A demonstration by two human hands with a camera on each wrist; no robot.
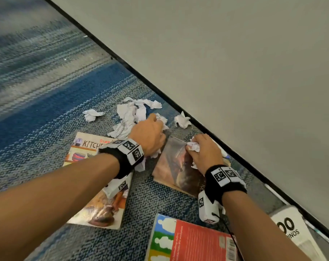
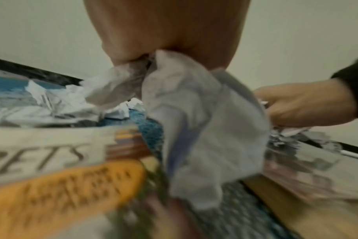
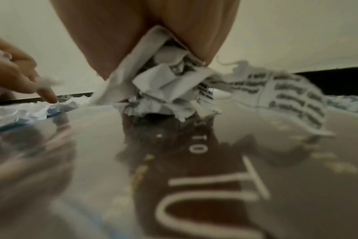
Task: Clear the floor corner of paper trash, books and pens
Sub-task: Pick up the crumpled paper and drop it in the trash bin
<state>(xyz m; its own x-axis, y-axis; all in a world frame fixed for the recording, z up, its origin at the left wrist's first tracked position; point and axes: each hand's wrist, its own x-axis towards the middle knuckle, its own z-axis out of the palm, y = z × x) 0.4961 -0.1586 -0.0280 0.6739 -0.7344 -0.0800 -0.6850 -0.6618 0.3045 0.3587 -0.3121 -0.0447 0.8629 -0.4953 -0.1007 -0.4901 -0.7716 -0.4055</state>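
Nearest me: red paperback book (image 1: 193,242) flat on blue-grey carpet (image 1: 47,129) | my left hand (image 1: 148,136) clutches crumpled white paper scraps (image 2: 204,129) | my right hand (image 1: 205,153) grips a crumpled printed paper wad (image 3: 164,84) over glossy brown book (image 1: 175,166) | loose torn white scraps (image 1: 131,112) by wall.

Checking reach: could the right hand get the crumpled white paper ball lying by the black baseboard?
Probably yes: the crumpled white paper ball lies uncovered just beyond the right hand, though that hand already grips a wad of paper scraps.
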